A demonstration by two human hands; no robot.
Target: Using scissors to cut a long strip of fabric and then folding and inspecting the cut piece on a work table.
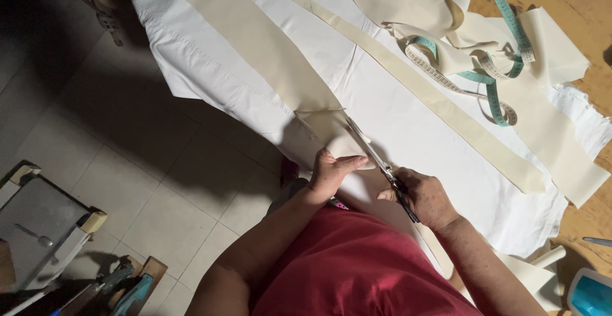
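My right hand grips a pair of scissors whose blades point up and to the left into a wide cream fabric strip. My left hand pinches the near end of that strip just left of the blades. The strip lies on a white cloth spread over a wooden table. A second, narrower cream strip runs diagonally across the white cloth to the right of the scissors.
A teal and white measuring tape lies coiled among more cream fabric pieces at the right. A tiled floor lies to the left, with a grey stool-like stand at the lower left. A teal object sits at the bottom right.
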